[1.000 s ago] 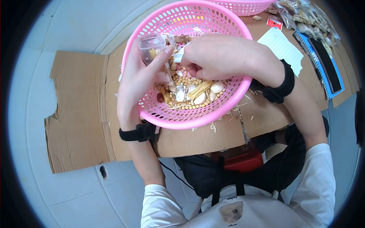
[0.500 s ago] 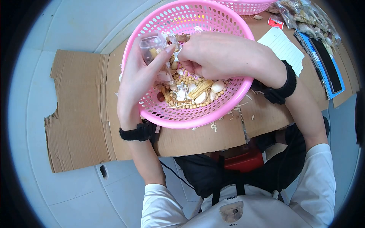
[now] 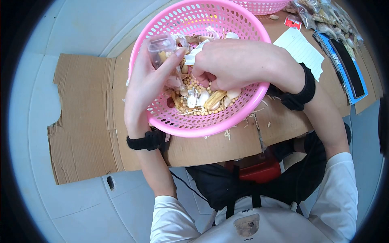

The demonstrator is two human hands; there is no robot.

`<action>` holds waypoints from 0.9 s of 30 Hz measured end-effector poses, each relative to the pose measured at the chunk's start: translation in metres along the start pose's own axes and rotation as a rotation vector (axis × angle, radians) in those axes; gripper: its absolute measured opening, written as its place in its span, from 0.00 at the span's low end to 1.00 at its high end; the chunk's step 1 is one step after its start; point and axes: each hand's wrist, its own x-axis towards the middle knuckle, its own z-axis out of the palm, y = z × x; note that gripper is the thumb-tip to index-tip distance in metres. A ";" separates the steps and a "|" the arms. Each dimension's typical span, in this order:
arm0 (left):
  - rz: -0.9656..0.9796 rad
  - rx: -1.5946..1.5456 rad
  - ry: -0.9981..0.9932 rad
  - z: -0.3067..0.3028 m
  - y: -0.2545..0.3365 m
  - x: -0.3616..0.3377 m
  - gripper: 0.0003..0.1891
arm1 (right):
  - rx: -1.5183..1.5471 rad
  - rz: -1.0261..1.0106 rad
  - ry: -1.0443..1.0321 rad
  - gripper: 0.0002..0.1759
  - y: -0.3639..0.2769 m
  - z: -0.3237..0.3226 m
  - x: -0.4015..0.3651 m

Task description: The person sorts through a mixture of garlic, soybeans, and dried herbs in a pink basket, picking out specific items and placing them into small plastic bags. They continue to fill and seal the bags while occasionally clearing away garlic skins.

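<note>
A pink plastic basket with a holed wall holds yellow beans, white slices, a yellow-brown wrinkled strip, a red date and small silvery packets. My left hand is closed around a clear plastic bag at the basket's left side, with some pale pieces showing inside it. Down among the beans, my right hand has its fingers curled and pressed together. Its fingertips are partly hidden, so what they hold cannot be made out. White strips lie beside its knuckles.
Cardboard lies under the basket. A second pink basket stands at the back. To the right are a lined paper sheet, a blue notebook with a black phone on it, and filled clear bags.
My right hand has shifted slightly within the basket, and the white slices and wrinkled strip near it have moved a little. More white strips show by its knuckles. My left hand stays almost still.
</note>
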 end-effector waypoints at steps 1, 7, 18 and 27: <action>-0.001 0.000 -0.001 0.000 0.001 0.000 0.30 | -0.022 0.005 0.003 0.08 0.000 0.000 0.000; -0.068 -0.027 -0.012 0.000 0.004 -0.001 0.29 | -0.094 -0.027 0.083 0.07 0.004 0.004 0.005; -0.011 -0.016 -0.014 0.000 0.000 0.001 0.28 | -0.042 -0.049 0.150 0.07 0.006 0.007 0.003; -0.016 -0.023 -0.014 0.001 0.001 0.001 0.29 | -0.077 -0.039 0.147 0.07 0.007 0.010 0.004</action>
